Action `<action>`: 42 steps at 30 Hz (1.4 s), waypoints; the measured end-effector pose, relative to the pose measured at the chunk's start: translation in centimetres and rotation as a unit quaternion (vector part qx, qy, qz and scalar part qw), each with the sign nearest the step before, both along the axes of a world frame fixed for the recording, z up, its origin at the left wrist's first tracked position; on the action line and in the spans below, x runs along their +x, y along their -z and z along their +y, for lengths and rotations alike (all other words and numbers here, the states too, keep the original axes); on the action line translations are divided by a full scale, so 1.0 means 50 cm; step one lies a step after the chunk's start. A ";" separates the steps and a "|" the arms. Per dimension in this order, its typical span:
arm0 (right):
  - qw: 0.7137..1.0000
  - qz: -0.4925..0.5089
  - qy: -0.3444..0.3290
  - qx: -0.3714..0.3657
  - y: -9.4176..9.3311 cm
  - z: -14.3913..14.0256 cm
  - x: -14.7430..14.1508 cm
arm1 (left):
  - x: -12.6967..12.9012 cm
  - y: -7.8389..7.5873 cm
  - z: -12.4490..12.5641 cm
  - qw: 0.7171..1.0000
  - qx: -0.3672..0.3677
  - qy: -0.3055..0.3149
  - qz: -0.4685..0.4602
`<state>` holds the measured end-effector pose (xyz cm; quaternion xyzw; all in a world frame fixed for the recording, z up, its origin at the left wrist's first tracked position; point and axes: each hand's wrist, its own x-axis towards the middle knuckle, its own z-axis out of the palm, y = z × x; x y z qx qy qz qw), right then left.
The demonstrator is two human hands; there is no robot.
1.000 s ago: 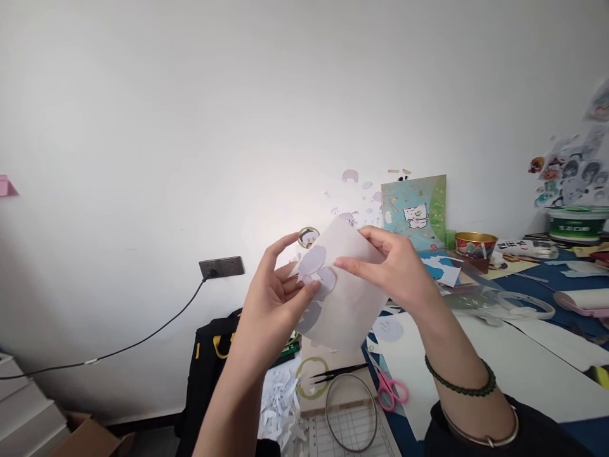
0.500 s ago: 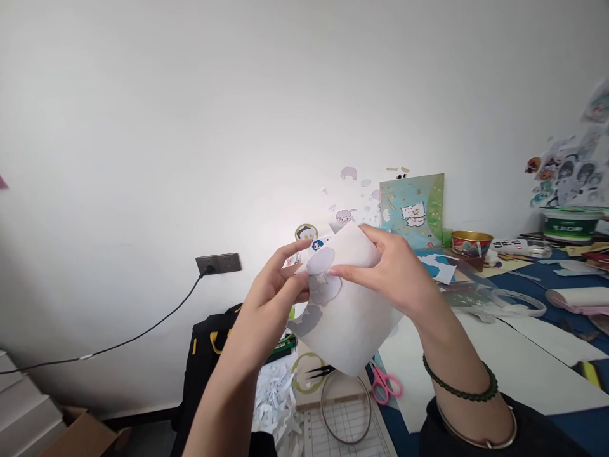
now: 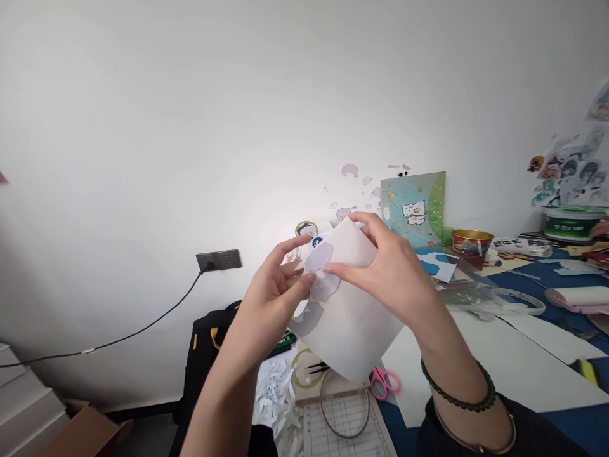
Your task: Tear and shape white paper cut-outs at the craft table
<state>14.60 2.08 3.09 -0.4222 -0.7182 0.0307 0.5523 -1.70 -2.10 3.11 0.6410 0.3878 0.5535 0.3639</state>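
A white backing sheet with pale lilac stickers is held mid-air before the wall. The left hand pinches its nine o'clock edge; the right hand grips its twelve o'clock corner. Pink scissors lie on the desk at six o'clock.

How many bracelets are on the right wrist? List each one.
2. A dark green braided cord bracelet circles the right wrist nearer the right hand; a thin silver metal bangle sits further down the forearm, by the dark sleeve. More may hide under the sleeve.
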 end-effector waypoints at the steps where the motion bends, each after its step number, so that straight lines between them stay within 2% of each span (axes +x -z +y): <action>1: 0.999 0.009 0.017 0.040 0.001 0.000 -0.003 | 0.001 0.000 0.000 1.000 0.010 -0.011 -0.009; 3: 0.991 0.036 0.061 0.114 0.001 -0.003 -0.005 | 0.004 0.001 0.000 0.998 0.034 -0.040 -0.037; 5: 0.989 0.057 0.073 0.115 0.000 -0.011 -0.005 | 0.006 0.002 0.002 0.994 0.060 -0.073 -0.061; 6: 0.994 0.056 0.052 0.075 -0.001 -0.015 -0.004 | 0.006 0.003 0.004 0.991 0.069 -0.093 -0.063; 8: 0.997 0.028 -0.042 -0.056 -0.002 -0.022 -0.003 | 0.005 0.005 0.007 0.986 0.074 -0.140 -0.054; 10: 0.973 0.006 -0.149 -0.178 -0.001 -0.023 -0.008 | 0.005 0.006 0.009 0.980 0.064 -0.181 -0.049; 11: 0.958 0.010 -0.188 -0.216 0.001 -0.021 -0.013 | 0.006 0.006 0.008 0.978 0.059 -0.194 -0.054; 15: 0.921 0.088 -0.263 -0.274 0.012 0.000 -0.041 | 0.015 0.004 0.002 0.970 0.069 -0.207 -0.103; 21: 0.859 0.200 -0.374 -0.288 0.030 0.021 -0.069 | 0.022 -0.002 -0.004 0.972 0.070 -0.159 -0.155; 24: 0.848 0.236 -0.386 -0.277 0.035 0.021 -0.076 | 0.021 -0.002 -0.004 0.974 0.065 -0.147 -0.157; 27: 0.853 0.250 -0.379 -0.258 0.038 0.020 -0.082 | 0.018 0.000 -0.004 0.975 0.065 -0.144 -0.155; 42: 0.856 0.241 -0.380 -0.254 0.034 0.017 -0.076 | 0.027 0.000 -0.002 0.965 0.068 -0.157 -0.197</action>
